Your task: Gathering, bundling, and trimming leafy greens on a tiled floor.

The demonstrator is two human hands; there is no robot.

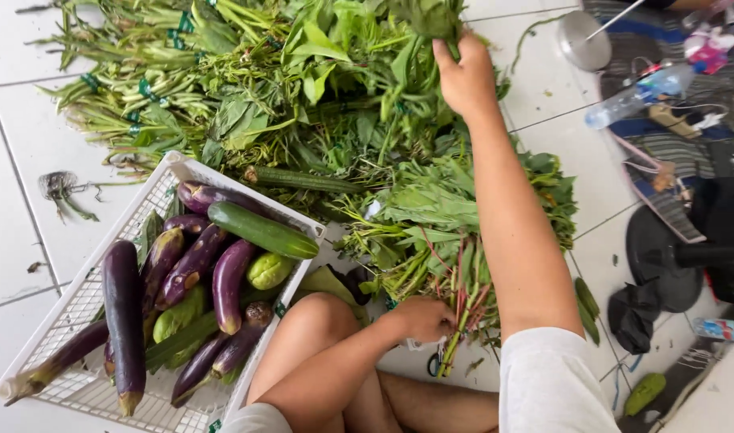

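Right hand [466, 76] is up at the top of the heap, fingers curled into a clump of leafy greens [431, 20], gripping it; the fingertips are buried in the leaves, so the exact hold is hard to read. Left hand [425, 318] is low by the knee, closed around the reddish stems of a bundle of greens [455, 301] lying on the tiled floor [14, 240]. Something small with looped handles [436, 362] peeks out under that hand, mostly hidden. Just left of the knee sits a white crate [78, 305] with purple eggplants [123, 309], a long cucumber [261, 230] and pale green gourds, its near corner cut off by the frame. Far right, a plastic bottle [636, 95] lies on striped cloth.
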